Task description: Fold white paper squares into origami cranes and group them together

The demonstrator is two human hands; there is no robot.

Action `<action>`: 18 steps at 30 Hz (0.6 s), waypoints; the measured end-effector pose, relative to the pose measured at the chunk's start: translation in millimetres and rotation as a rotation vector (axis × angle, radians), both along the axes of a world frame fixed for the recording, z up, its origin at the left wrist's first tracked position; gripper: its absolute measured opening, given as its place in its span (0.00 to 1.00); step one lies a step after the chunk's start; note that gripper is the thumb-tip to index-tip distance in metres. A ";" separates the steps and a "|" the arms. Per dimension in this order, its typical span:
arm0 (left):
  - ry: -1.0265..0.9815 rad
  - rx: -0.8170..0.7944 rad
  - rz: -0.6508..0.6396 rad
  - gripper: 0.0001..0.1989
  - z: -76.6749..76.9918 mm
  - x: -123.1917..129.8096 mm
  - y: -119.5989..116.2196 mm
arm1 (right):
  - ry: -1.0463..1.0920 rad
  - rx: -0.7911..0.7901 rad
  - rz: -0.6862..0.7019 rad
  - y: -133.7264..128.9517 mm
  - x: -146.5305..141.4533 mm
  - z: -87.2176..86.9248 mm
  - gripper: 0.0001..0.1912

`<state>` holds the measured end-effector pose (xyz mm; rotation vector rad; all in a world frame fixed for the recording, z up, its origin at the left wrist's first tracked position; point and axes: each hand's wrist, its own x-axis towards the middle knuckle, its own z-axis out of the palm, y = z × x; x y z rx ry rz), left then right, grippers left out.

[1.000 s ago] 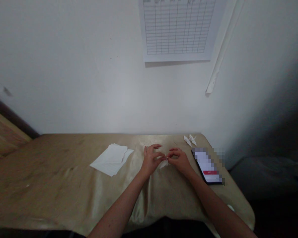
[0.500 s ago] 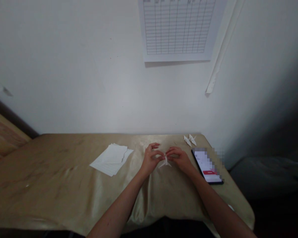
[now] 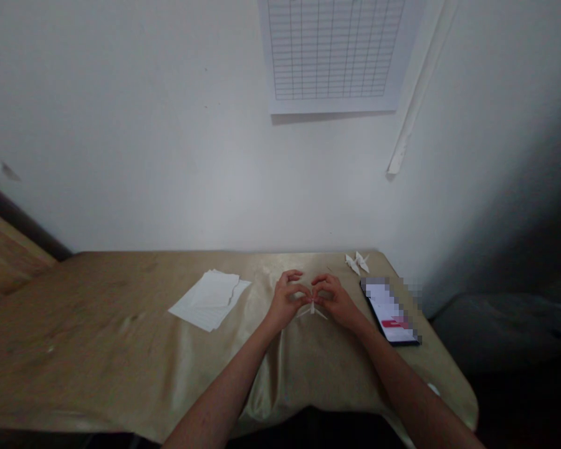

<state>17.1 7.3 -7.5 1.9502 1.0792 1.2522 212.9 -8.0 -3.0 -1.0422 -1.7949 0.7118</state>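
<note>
Between my two hands is a small white folded-paper crane, its wings spread low to both sides. My left hand pinches it from the left with thumb and forefinger, the other fingers curled loosely above. From the right, my right hand pinches it too, and the fingertips of both hands nearly meet. The fingers cover the upper part of the paper. Two finished-looking white paper cranes rest near the table's far right corner.
A stack of white paper sheets lies left of my hands on the gold-clothed table. To the right, a phone or tablet lies with its screen lit. A wall stands behind, bearing a printed grid sheet.
The wings of the crane in my hands sit flatter and seem thinner. My right hand has come slightly left, closer to the left fingertips.
</note>
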 end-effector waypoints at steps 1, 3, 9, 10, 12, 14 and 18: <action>-0.001 -0.001 0.001 0.03 -0.7 0.0 0.6 | -0.012 0.019 -0.005 -0.2 -0.2 -0.7 0.02; -0.008 0.001 0.011 0.03 -1.1 -0.5 1.4 | -0.032 0.061 -0.029 -0.4 -0.3 -1.9 0.01; 0.042 0.030 0.046 0.05 0.1 -3.2 0.6 | -0.105 0.196 -0.142 -0.9 0.7 -2.3 0.02; 0.063 0.039 0.049 0.05 -0.1 -3.2 0.2 | -0.113 0.211 -0.146 -1.2 0.7 -1.9 0.02; 0.091 0.060 0.055 0.05 -0.9 -2.8 -0.1 | -0.118 0.231 -0.139 -1.8 0.4 -1.3 0.02; 0.090 0.071 0.064 0.04 -1.8 -2.2 0.3 | -0.095 0.234 -0.135 -1.8 0.1 -1.0 0.01; 0.040 0.055 0.077 0.02 -2.8 -2.0 1.8 | 0.003 0.156 -0.183 0.7 0.9 -2.5 0.13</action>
